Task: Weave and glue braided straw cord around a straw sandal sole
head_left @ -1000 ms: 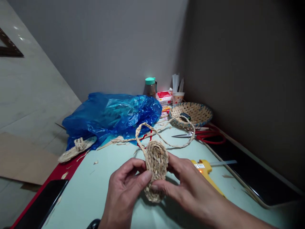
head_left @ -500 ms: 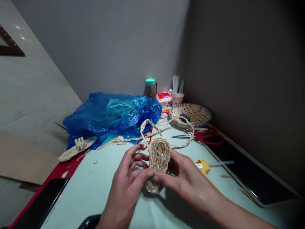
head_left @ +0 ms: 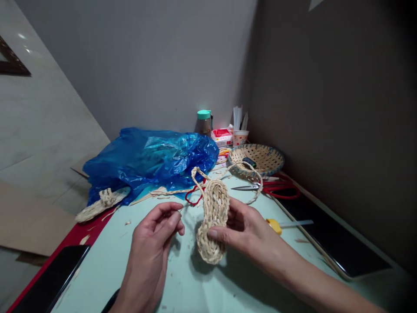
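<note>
Low in the frame, the left hand (head_left: 153,241) hovers with loosely curled fingers, holding nothing. Beside it at centre, the right hand (head_left: 243,230) pinches the woven straw sole (head_left: 213,219) upright, apparently for inspection, its braided cord (head_left: 241,180) trailing back. Farther up right, a woven basket (head_left: 272,164) on the surface (head_left: 153,278) holds a small dark object.

On the table (head_left: 146,269), the woven sole (head_left: 213,219) stands at the centre, between the hands: left hand (head_left: 153,237) at 9 o'clock, right hand (head_left: 247,230) at 3. The plastic bag (head_left: 150,158) lies at 11 o'clock, the basket (head_left: 257,158) at 1, scissors (head_left: 260,188) before it, and the glue gun (head_left: 276,226) at 3.
</note>
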`<move>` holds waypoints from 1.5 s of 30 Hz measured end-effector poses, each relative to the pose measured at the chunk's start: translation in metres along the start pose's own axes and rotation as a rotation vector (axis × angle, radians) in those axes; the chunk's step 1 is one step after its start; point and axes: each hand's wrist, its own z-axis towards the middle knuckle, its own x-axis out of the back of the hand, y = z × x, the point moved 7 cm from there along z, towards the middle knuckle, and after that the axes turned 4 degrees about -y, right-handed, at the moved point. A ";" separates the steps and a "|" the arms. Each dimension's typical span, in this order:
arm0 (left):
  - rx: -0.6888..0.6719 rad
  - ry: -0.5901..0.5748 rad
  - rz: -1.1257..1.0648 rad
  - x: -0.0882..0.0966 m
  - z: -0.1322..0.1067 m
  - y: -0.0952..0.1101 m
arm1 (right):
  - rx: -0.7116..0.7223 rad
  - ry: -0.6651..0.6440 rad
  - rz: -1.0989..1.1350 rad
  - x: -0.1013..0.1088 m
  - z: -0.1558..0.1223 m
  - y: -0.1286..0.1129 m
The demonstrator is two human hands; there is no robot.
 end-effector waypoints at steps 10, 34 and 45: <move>-0.077 -0.112 0.091 -0.012 -0.009 0.002 | 0.018 -0.026 0.017 -0.004 -0.003 -0.002; -0.186 -0.236 0.357 -0.018 0.001 -0.004 | 0.084 -0.036 0.014 -0.009 0.000 -0.012; -0.300 -0.345 0.245 -0.015 0.013 0.014 | 0.210 0.074 -0.077 -0.027 -0.020 -0.025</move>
